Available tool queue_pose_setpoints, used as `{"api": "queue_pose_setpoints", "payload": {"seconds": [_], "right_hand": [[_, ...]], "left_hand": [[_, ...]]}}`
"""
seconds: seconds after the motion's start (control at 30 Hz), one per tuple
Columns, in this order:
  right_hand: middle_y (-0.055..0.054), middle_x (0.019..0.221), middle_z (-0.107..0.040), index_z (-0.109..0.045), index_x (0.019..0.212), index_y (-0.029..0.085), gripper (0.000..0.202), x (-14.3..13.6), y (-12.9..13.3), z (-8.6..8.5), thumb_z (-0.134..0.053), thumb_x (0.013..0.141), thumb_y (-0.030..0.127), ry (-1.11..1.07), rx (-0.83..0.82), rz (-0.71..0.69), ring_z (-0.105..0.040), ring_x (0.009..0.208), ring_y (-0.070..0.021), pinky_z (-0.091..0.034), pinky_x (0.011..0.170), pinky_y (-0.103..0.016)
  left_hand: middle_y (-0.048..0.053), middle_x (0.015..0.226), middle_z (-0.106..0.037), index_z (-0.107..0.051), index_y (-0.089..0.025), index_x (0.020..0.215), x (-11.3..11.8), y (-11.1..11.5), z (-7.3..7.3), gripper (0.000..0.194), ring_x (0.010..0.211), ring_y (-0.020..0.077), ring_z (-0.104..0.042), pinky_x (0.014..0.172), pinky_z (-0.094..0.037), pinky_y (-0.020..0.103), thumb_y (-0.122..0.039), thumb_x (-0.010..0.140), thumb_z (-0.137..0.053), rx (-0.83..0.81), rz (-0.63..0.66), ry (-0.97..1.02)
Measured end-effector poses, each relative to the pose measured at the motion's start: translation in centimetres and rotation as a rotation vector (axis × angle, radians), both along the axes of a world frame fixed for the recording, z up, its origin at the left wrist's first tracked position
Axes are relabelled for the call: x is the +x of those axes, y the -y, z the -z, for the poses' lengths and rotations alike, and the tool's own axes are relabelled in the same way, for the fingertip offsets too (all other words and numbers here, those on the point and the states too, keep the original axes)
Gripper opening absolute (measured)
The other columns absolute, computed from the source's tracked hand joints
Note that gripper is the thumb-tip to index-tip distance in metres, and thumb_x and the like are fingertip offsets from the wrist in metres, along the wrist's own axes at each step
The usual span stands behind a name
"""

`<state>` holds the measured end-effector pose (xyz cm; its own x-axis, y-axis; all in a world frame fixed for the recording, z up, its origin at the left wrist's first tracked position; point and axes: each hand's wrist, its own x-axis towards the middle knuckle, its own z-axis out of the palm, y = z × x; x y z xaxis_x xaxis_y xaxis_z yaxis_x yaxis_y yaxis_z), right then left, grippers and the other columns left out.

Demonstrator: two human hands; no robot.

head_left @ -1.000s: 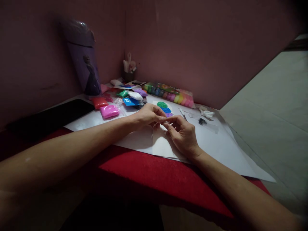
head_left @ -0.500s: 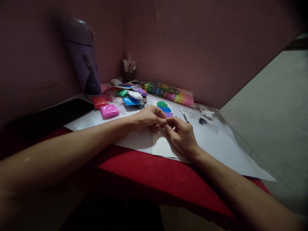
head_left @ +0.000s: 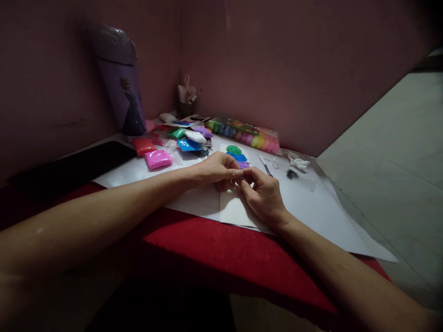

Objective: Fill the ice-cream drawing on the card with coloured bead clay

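Observation:
My left hand [head_left: 221,169] and my right hand [head_left: 260,188] meet at their fingertips over a small white card [head_left: 235,210]. Both are closed in a pinch, and whatever is between the fingers is too small or hidden to make out. Beyond the fingers, the card bears a green patch [head_left: 234,150], a blue patch [head_left: 236,157] and a purple patch [head_left: 243,164]. A thin tool [head_left: 266,166] lies right of the card, and farther right is a black clump [head_left: 291,174] on clear plastic.
Bags of coloured clay, among them pink [head_left: 158,159], red [head_left: 143,146] and blue [head_left: 189,145], lie at the left. A long multicoloured pack [head_left: 244,133] rests by the wall. A dark flat object [head_left: 76,163] and a tall purple container [head_left: 121,87] stand farther left.
The fingertips of both hands have shifted slightly against each other, my left thumb now lying a little flatter. The view has moved very slightly.

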<state>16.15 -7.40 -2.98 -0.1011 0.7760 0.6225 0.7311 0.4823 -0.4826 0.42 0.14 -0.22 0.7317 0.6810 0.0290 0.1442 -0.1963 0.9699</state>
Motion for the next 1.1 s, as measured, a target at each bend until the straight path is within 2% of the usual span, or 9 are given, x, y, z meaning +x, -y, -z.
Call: {"api": "queue_pose_setpoints", "payload": {"seconds": [0.33, 0.63, 1.1], "right_hand": [[-0.003, 0.077, -0.069, -0.067, 0.09, 0.017, 0.015, 0.08, -0.08, 0.18, -0.057, 0.081, 0.011, 0.036, 0.023, 0.026, -0.059, 0.065, -0.0142, -0.045, 0.061, -0.027], [-0.003, 0.077, -0.071, -0.068, 0.089, 0.017, 0.013, 0.11, -0.13, 0.24, -0.059, 0.081, 0.012, 0.034, 0.027, 0.014, -0.059, 0.065, -0.014, -0.045, 0.061, -0.027], [-0.003, 0.077, -0.071, -0.069, 0.089, 0.017, 0.012, 0.19, -0.17, 0.28, -0.059, 0.082, 0.013, 0.034, 0.015, 0.0, -0.06, 0.066, -0.0142, -0.045, 0.061, -0.027]], "left_hand": [[0.003, 0.056, -0.062, -0.061, -0.011, 0.073, -0.06, 0.03, -0.19, 0.033, 0.045, 0.0085, -0.055, 0.043, -0.043, 0.02, -0.041, 0.085, -0.064, 0.048, 0.029, -0.061], [0.003, 0.056, -0.062, -0.061, -0.011, 0.071, 0.01, 0.5, -0.71, 0.032, 0.044, 0.0078, -0.054, 0.042, -0.042, 0.019, -0.04, 0.085, -0.065, 0.057, -0.029, -0.124], [0.002, 0.054, -0.06, -0.061, -0.011, 0.068, 0.04, 0.51, -0.75, 0.032, 0.042, 0.0079, -0.054, 0.042, -0.042, 0.019, -0.037, 0.087, -0.062, 0.075, -0.036, -0.145]]}}
